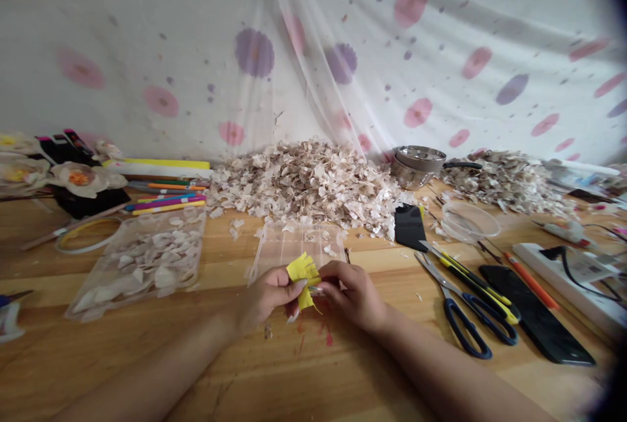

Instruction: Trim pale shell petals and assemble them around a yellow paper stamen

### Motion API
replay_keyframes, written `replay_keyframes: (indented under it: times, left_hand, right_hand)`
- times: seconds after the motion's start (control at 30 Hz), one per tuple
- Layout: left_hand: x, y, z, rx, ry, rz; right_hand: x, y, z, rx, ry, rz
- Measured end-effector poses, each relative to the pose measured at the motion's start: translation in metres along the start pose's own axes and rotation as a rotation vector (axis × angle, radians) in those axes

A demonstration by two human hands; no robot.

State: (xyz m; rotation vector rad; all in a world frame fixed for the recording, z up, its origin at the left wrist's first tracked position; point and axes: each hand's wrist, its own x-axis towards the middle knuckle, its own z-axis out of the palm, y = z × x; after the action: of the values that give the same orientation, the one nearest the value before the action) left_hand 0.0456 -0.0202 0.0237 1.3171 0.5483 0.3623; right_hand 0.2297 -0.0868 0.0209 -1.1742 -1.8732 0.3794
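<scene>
A piece of yellow crepe-like paper [304, 268] with a fringed upper edge is held up over the table in front of me. My left hand [274, 291] pinches it from the left, thumb across its face. My right hand [349, 291] is closed at its right edge, with fingertips on the fringe; a small shiny bit shows between the fingers there, too small to name. A thin yellow strand hangs below the paper. Just behind my hands lies a clear divided plastic tray [279, 245], partly hidden by them.
A large heap of pale dried petals [313, 180] spreads behind the tray. Scissors [465, 317], a yellow-black cutter [473, 281], a phone [539, 314] and a power strip [578, 285] lie right. Left are a petal-filled tray [142, 259], markers [169, 203] and handmade flowers [78, 177].
</scene>
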Motion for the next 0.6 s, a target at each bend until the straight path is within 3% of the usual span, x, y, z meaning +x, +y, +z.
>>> replay_keyframes:
  times: [0.6]
  left_hand:
    - [-0.0005,0.0024,0.0033,0.014,-0.012,-0.009]
  right_hand:
    - [-0.0006,-0.0016,0.0018,-0.073,0.007,-0.052]
